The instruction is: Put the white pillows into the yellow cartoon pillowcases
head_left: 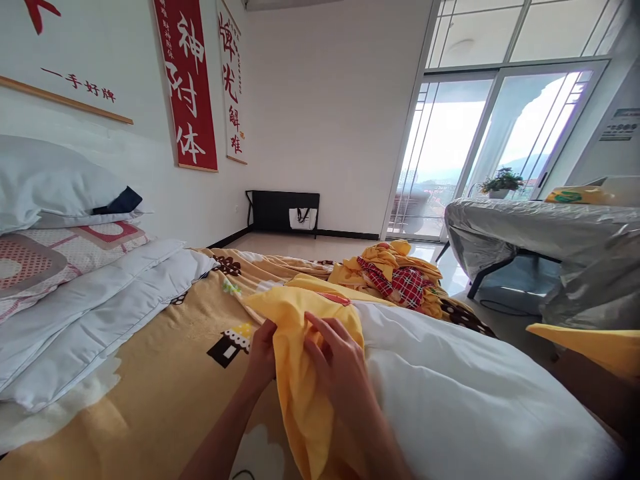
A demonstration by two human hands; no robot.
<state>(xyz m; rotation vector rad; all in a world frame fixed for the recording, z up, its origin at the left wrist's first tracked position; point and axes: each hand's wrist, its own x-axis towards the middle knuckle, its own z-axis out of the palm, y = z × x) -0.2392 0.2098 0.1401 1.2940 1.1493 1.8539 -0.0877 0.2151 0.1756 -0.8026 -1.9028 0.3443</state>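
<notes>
My left hand (263,353) is closed around the left edge of a yellow cloth cover (295,373). My right hand (340,357) pinches the same cover near its middle, fingers bent into the fabric. The cover hangs in folds between both hands, and a red patch shows on its far part. Just right of my right hand lies a plump white pillow or quilt (450,380), its far left end meeting the yellow cloth. How far the cover reaches over it is hidden by my hands and the folds.
Beneath is a tan patterned blanket (165,373). White pillows (115,300) are stacked at left. A crumpled yellow and red plaid heap (395,273) sits at the far edge. At right stand a silver-covered table (545,220) and another yellow cloth (595,343).
</notes>
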